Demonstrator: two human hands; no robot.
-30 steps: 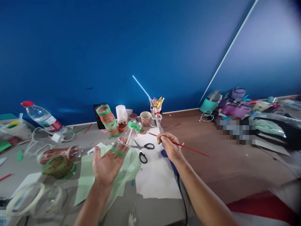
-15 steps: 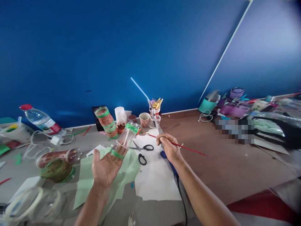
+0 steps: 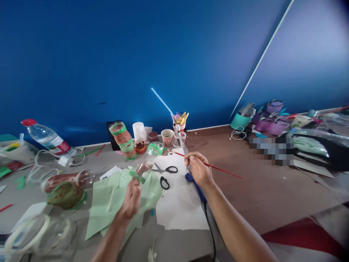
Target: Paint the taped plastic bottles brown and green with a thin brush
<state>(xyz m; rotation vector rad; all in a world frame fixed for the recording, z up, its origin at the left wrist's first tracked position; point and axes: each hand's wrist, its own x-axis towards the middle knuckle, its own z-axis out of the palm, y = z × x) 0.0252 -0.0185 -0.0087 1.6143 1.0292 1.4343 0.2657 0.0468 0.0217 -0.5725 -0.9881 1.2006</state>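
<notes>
My left hand [image 3: 132, 198] is closed on the near end of a clear plastic bottle piece [image 3: 149, 160] with green tape at both ends. Skin tones show through its clear wall, so some fingers seem to be inside or behind it. In my right hand [image 3: 200, 168] a thin red paintbrush [image 3: 223, 171] is pinched, its tip pointing left toward the bottle piece's far end. Black-handled scissors [image 3: 164, 177] lie open between the hands on white paper [image 3: 180, 207]. Under my left hand are crumpled light green sheets [image 3: 99, 203], with a thin white stick [image 3: 111, 199] on them.
Behind stand a red-brown painted cylinder [image 3: 121, 136], a pot of brown paint [image 3: 140, 146], a paper cup [image 3: 167, 137] and a cup of wooden cutlery [image 3: 180, 122]. A water bottle [image 3: 49, 138] leans at left. A blue corded tool [image 3: 195, 183] lies below my right hand.
My left hand has turned from palm-up to a closed grip on the bottle piece. The white stick, earlier seen at the bottle piece, now lies on the green paper. My right hand has barely moved.
</notes>
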